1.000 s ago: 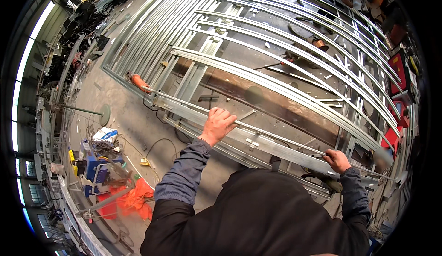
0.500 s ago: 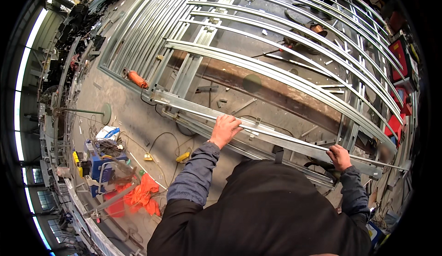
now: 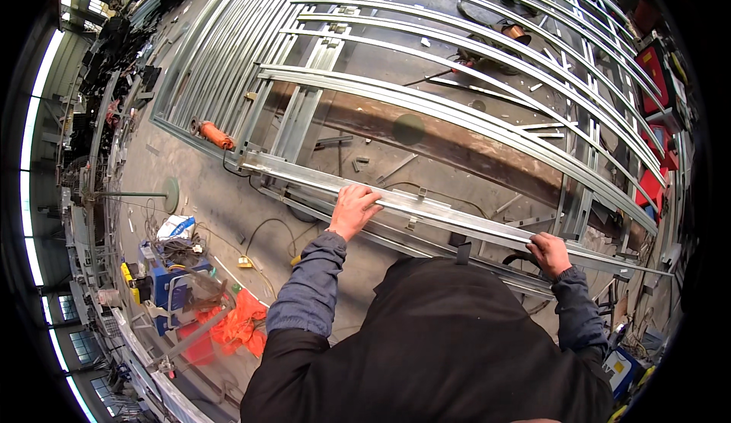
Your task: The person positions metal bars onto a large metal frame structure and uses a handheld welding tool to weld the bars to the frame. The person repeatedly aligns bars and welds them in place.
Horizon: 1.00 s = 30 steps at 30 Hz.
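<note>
A long, thin metal bar (image 3: 457, 223) runs left to right in front of me, along a wider grey metal tube (image 3: 293, 170). My left hand (image 3: 355, 211) is closed over the bar near its left part, thumb and fingers bent around its edge. Further right, my right hand (image 3: 550, 254) grips the same bar, its fingers curled and partly hidden. Past that hand, the bar's thin end sticks out beyond the tube. Just beyond the tube is a small metal bracket (image 3: 421, 192).
Parallel metal rails (image 3: 457, 107) fill the far side, above a rusty beam (image 3: 457, 145). An orange power tool (image 3: 217, 137) lies on the frame at left. Cables, a blue box (image 3: 169, 286) and orange cloth (image 3: 242, 324) sit at lower left. Red cases (image 3: 653, 76) stand far right.
Both hands have shifted slightly left along the tube, still closed on the bar. The whole view has also moved a little.
</note>
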Motion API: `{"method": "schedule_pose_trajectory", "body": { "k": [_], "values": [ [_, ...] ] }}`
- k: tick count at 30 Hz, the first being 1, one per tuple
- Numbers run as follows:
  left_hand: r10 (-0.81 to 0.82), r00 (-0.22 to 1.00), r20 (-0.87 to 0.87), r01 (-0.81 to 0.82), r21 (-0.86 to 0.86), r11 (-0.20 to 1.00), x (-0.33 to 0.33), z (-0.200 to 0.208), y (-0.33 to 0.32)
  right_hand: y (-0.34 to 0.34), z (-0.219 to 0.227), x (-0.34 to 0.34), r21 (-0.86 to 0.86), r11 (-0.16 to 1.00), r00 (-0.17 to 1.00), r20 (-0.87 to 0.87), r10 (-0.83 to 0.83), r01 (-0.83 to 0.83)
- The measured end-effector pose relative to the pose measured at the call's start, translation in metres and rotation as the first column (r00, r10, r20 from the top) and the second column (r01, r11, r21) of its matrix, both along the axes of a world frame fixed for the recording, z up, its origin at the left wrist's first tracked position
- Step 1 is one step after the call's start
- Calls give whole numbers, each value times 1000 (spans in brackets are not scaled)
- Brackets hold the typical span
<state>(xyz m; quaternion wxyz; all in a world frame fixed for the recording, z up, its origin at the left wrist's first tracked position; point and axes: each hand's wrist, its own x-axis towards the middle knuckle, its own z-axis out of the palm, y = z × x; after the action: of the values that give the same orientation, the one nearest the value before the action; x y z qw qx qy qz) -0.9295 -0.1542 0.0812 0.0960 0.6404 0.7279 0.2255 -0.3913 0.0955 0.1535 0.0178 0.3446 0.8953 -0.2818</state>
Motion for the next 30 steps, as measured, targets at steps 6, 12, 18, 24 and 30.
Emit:
{"method": "schedule_pose_trajectory", "body": {
  "k": [6,12,18,24,30],
  "values": [
    [19,1000,-16,-19,-29,999,-18,-13,-14,-12,-11,-17,23,999,999,13,47,-48],
    [1,998,-68,-6,-71,997,-23,-23,-12,-27,-32,-11,41,999,999,50,-6,4],
    [-32,998,-62,29,-57,998,-24,-44,-22,-28,-67,-3,131,991,1000,7,4,-5],
    [-47,997,-60,34,-204,978,-21,-40,-16,-47,-93,5,230,972,995,-90,-31,51],
    [-84,991,-107,57,-233,971,-31,-47,-22,-48,-90,2,243,967,985,-170,-35,77]
  ]
}}
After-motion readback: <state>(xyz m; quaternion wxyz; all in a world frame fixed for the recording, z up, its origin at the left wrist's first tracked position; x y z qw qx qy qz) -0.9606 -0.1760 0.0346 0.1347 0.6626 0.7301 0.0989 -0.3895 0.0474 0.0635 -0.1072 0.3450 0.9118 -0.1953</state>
